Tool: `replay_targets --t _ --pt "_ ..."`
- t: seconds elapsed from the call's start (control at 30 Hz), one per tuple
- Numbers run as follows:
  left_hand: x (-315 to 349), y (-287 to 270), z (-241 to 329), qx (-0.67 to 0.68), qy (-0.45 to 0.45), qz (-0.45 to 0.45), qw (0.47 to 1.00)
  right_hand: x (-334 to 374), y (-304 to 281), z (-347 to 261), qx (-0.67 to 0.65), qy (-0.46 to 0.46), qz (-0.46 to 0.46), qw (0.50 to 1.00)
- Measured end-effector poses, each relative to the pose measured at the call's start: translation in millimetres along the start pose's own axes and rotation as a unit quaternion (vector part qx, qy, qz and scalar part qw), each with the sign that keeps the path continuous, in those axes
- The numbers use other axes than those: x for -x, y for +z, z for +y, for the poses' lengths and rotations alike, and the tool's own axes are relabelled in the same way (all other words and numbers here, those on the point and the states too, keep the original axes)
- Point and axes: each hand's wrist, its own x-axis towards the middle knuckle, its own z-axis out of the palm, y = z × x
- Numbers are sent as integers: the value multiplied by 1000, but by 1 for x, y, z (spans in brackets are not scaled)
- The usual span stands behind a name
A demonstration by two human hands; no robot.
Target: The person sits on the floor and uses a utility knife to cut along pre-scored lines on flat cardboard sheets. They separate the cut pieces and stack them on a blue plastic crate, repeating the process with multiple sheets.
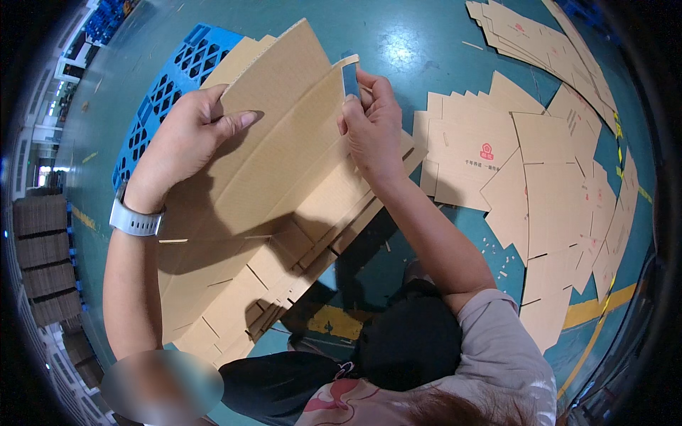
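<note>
My left hand (186,142) grips the upper left edge of a brown corrugated cardboard sheet (277,142), its thumb lying on the near face and its fingers behind. The sheet is raised and tilted, with a crease running across it. At its upper right corner my right hand (373,128) is closed around a narrow, flat blue tool (349,79), whose exact kind I cannot make out. A pale strip of cardboard shows at the tool's top end. Below the raised sheet lie slotted cardboard pieces (259,277), partly in shadow.
A blue plastic pallet (177,71) is under the cardboard. Overlapping flat cardboard blanks (554,192) cover the green floor at right, with more blanks (547,42) at the far right. Small scraps (501,259) lie nearby. Cardboard stacks (46,259) stand at far left.
</note>
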Motion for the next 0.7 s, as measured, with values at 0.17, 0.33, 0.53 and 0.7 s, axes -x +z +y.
replay_targets --t 0.17,0.33,0.53,0.7 --pt "-1 0 -1 -12 -3 -7 1000 4 -1 -4 30 12 -1 999" --pt "-1 0 0 20 3 -13 1000 10 2 1 4 3 -5 1000" --pt "0 0 2 12 -4 -17 1000 16 1 -6 2 20 -16 1000" --pt "-2 -1 -5 -2 28 -12 1000 20 -2 -7 7 23 -26 999"
